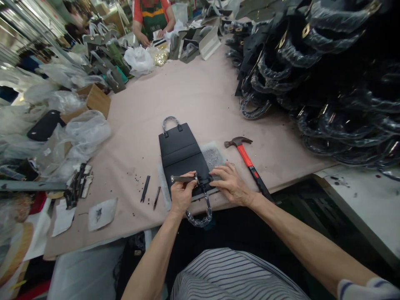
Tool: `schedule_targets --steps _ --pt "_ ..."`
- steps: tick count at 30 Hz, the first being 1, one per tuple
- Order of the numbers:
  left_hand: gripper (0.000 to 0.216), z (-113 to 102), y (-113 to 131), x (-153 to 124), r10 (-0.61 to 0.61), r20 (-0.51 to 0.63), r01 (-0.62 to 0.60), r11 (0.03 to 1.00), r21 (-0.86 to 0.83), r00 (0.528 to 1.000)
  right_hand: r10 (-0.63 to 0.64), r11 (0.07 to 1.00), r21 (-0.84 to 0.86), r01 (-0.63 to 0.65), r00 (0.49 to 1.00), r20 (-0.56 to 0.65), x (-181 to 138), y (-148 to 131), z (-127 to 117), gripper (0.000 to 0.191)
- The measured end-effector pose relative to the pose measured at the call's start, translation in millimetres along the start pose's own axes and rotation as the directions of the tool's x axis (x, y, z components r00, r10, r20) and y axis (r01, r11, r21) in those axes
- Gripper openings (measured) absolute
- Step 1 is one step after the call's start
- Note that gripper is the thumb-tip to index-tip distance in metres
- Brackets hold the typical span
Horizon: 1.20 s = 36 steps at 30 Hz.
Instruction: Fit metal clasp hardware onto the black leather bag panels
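Observation:
A black handbag panel (181, 146) lies flat on the table in front of me, with one plastic-wrapped handle (170, 119) at its far end. The near handle (200, 222), also wrapped, hangs over the table's front edge. My left hand (183, 193) is closed round a grey metal punch (181, 178), held sideways above the bag, its fingertips by a small shiny metal fitting (196, 178). My right hand (231, 183) pinches a dark strap (215, 178) at the bag's right edge; its far end is hidden by the fingers. Beside that hand rests a claw hammer (245, 156) with a red and black grip.
Left of the bag lie a dark flat bar (145, 188), a thin tool (156, 198) and scattered small black bits. Black bags with wrapped handles (290, 54) pile up at the right. Plastic bags (87, 129) and a cardboard box (98, 101) crowd the left. Another person (153, 21) works across the table.

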<state>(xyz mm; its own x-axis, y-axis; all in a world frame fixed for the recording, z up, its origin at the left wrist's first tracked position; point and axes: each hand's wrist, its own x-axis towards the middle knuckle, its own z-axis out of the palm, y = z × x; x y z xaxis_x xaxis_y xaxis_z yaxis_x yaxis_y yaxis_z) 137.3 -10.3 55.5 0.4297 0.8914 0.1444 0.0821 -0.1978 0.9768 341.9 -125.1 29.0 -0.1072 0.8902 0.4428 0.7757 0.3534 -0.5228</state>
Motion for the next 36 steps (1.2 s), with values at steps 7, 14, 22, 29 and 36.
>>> schedule_targets --steps 7,14,22,29,36 --pt "0.015 -1.8 2.4 -0.6 0.0 0.062 -0.001 1.0 0.022 0.998 -0.01 1.0 -0.024 0.014 0.984 0.18 5.8 -4.8 -12.5 0.036" --pt "0.014 -2.2 2.2 -1.0 -0.012 0.074 0.01 1.0 0.029 0.997 0.041 0.998 -0.055 -0.029 0.972 0.23 11.6 -9.7 -15.0 0.038" --pt "0.013 -1.9 2.7 -1.3 -0.011 0.084 0.009 1.0 0.028 0.996 0.104 0.994 -0.006 -0.107 0.953 0.285 19.2 -12.4 -18.5 0.041" --pt "0.013 -1.4 6.2 -1.2 -0.005 0.094 0.002 0.999 0.033 0.996 0.136 0.988 0.024 -0.151 0.943 0.305 20.4 -14.5 -18.5 0.042" --pt "0.012 -1.0 2.2 -1.0 0.01 0.126 -0.019 0.998 0.066 0.992 0.112 0.992 0.03 -0.124 0.957 0.266 17.5 -12.4 -15.8 0.039"
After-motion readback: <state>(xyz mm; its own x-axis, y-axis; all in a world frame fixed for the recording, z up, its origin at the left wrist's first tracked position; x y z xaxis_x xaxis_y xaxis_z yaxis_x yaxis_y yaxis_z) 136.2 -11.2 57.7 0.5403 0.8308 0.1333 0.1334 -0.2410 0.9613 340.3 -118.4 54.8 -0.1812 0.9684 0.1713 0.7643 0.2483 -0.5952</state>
